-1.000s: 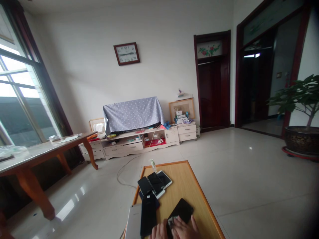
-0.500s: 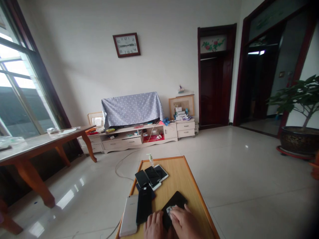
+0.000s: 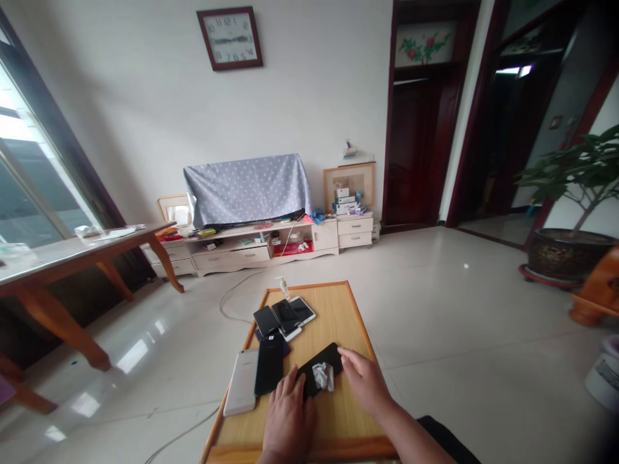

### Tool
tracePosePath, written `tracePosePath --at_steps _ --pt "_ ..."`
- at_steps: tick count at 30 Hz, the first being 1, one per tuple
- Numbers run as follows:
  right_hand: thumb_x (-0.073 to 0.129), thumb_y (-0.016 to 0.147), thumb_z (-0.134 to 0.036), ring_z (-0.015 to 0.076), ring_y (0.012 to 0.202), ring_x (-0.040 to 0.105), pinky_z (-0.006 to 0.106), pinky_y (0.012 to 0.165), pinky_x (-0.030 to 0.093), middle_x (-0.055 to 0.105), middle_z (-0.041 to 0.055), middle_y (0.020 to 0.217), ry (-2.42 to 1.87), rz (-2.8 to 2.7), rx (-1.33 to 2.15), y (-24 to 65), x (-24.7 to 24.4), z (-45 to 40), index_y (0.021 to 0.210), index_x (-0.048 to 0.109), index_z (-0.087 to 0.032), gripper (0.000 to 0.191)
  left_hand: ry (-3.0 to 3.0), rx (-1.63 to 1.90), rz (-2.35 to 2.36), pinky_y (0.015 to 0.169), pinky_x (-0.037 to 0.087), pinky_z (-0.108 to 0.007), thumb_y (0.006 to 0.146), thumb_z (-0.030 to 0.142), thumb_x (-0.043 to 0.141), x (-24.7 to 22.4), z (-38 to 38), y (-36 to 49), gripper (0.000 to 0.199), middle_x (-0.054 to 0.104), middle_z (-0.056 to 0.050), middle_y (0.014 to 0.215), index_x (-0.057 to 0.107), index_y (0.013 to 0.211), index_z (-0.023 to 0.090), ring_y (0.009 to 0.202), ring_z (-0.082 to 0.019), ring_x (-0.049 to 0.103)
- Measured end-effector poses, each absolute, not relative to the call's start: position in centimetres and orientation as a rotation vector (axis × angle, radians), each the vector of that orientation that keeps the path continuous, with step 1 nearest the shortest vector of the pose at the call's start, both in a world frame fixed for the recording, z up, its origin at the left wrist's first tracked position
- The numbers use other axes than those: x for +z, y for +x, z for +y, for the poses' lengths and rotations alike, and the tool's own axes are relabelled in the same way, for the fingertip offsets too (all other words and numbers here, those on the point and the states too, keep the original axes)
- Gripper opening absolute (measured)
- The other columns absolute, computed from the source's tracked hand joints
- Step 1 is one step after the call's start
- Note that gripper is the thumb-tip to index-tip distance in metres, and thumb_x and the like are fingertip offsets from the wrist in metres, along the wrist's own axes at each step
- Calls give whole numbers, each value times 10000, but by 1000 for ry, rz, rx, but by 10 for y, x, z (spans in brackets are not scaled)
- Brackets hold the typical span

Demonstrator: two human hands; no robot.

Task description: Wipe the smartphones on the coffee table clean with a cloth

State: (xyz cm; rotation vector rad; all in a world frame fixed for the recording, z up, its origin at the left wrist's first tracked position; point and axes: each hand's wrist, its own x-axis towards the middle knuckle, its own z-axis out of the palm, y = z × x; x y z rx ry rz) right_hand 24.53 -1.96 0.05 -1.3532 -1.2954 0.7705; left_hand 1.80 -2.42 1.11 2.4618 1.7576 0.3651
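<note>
A black phone (image 3: 333,352) lies aslant on the small wooden table (image 3: 333,303), with a crumpled whitish wipe (image 3: 323,376) on top of it. My left hand (image 3: 289,412) rests on the phone's near left end, fingers apart. At the far right end, the fingers of my right hand (image 3: 360,377) are pressed together on the phone's corner. To the left lie another black phone (image 3: 269,365) and a white phone (image 3: 240,381). Several more phones (image 3: 286,316) overlap near the table's far end, beside a pump bottle (image 3: 283,287).
A wooden table (image 3: 87,248) stands at the left by the window. Against the wall is a low cabinet (image 3: 232,259) with a blue cloth (image 3: 249,192) above it. A potted plant (image 3: 573,254) and a bucket (image 3: 604,374) are on the right. A cable (image 3: 184,432) runs along the floor.
The wipe was under my right hand and now lies free on the phone. My right hand has moved to the phone's far right corner. The view has tilted downward.
</note>
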Motion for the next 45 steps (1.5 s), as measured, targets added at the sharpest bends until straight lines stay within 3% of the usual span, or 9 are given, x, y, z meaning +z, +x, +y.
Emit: tracePosePath --at_steps 4,10,19,22,25,29,33,40,45 --pt "559 873 -655 292 1165 656 460 1066 475 728 102 1208 -1349 -1166 801 265 -4 -5 1169 729 -222 552 2470 413 1736 1146 337 -379 915 280 434 12 -25 20 494 553 -91 1432 573 1382 194 1315 -233 471" --pt "514 853 -739 273 883 738 435 832 589 765 137 966 -1305 -971 963 275 -6 4 1115 707 -151 671 2464 447 1692 1163 353 -390 937 270 407 4 -23 23 481 570 -84 1421 574 1381 191 1333 -239 482" --pt "505 848 -708 175 631 569 297 609 479 585 -23 620 -1533 -1100 757 291 -2 9 761 593 -230 493 2427 415 1654 1159 390 -372 931 249 405 2 -21 28 462 565 -92 1445 601 1344 184 1339 -228 518" --pt "463 906 -638 199 717 598 314 693 468 643 11 702 -1613 -1273 649 292 -1 4 797 624 -235 448 2409 393 1659 1144 403 -364 911 224 415 6 -22 30 466 556 -100 1454 606 1334 177 1324 -225 535" --pt "433 959 -514 229 1019 647 340 893 467 730 68 1065 -1608 -1494 603 287 0 -2 1078 683 -236 393 2416 391 1649 1133 413 -356 892 209 425 10 -22 31 472 558 -99 1455 610 1326 180 1317 -220 545" --pt "471 949 -378 253 1418 418 420 1151 309 586 66 1443 -1605 -1737 577 278 -4 -6 1357 605 -251 448 2401 384 1655 1140 406 -377 909 260 436 11 -24 31 453 559 -104 1458 613 1320 189 1316 -231 549" --pt "469 929 -299 265 1456 368 459 1191 270 539 88 1490 -1655 -1846 538 273 -10 -8 1420 561 -217 506 2381 290 1720 1153 377 -353 915 285 444 13 -22 34 484 512 -94 1513 569 1372 187 1341 -225 527" --pt "574 826 -297 302 1373 478 438 1166 334 604 115 1414 -1730 -1862 447 279 -3 -17 1369 610 -196 553 2424 131 1791 1196 319 -336 862 230 462 28 -8 49 566 457 -98 1560 538 1417 149 1445 -223 415" --pt "629 716 -280 329 1508 241 459 1207 272 453 57 1560 -1677 -1934 491 283 0 -21 1502 468 -226 804 2556 282 1715 1158 399 -339 866 212 456 11 -2 60 551 482 -47 1538 570 1404 233 1409 -205 470"
